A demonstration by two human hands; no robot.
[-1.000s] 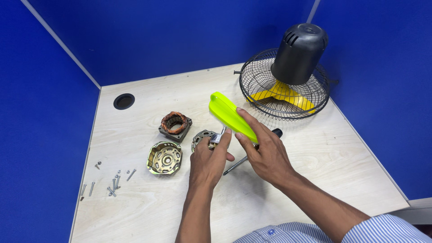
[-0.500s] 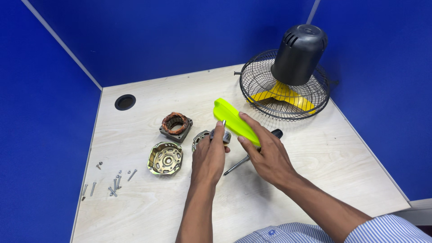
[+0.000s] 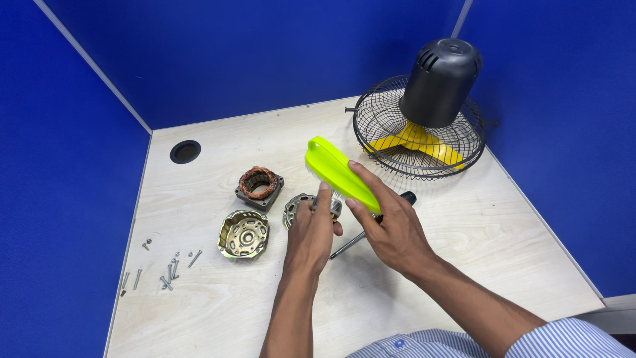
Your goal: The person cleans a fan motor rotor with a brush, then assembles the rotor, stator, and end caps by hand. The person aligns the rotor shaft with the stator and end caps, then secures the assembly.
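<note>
The right hand [image 3: 391,229] is closed around a lime-green plastic brush [image 3: 338,171], bristles down, its far end angled toward eleven o'clock above the work. The left hand [image 3: 311,232] wraps its fingers around a silver round metal motor end cover [image 3: 298,207], gripping it just above the pale plywood desk [image 3: 464,265], right under the brush. The motor already lies in pieces: at nine o'clock from the left hand sits a brass-coloured round metal end cover [image 3: 244,233], open side up, and at eleven o'clock the copper-wound stator in its square grey frame [image 3: 258,183]. Loose silver screws and washers [image 3: 169,270] are scattered near the desk's left edge. A screwdriver with a black handle [image 3: 371,222] lies partly hidden beneath the right hand. At two o'clock the black wire fan guard [image 3: 419,129] lies flat with the yellow fan blade [image 3: 414,142] inside and the dark grey motor housing cap [image 3: 440,83] on it. So dismantling looks finished, brushing seems under way on one part, and the other parts appear untouched and unassembled.
</note>
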